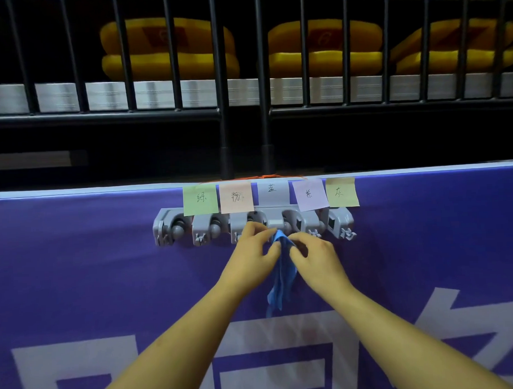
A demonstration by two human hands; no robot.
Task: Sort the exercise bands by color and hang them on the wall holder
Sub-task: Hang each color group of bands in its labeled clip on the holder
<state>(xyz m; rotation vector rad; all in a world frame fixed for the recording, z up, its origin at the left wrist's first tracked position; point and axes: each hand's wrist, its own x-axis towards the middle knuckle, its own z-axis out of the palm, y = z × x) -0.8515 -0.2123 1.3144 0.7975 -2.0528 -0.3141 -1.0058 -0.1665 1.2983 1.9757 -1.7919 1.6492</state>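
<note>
Both left grip and right grip pinch the blue band beneath the holder.

Soft, even light covers the near purple banner, where the grey wall holder looks fairly sharp. Beyond the black railing the far space is dim, and the yellow pads are blurred. Wide-angle distortion tilts the railing bars at the left and right edges.

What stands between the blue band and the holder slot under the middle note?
Nothing visible. The left hand and right hand pinch the blue band just below that slot of the wall holder; the slot looks free, no other band hangs there.
</note>
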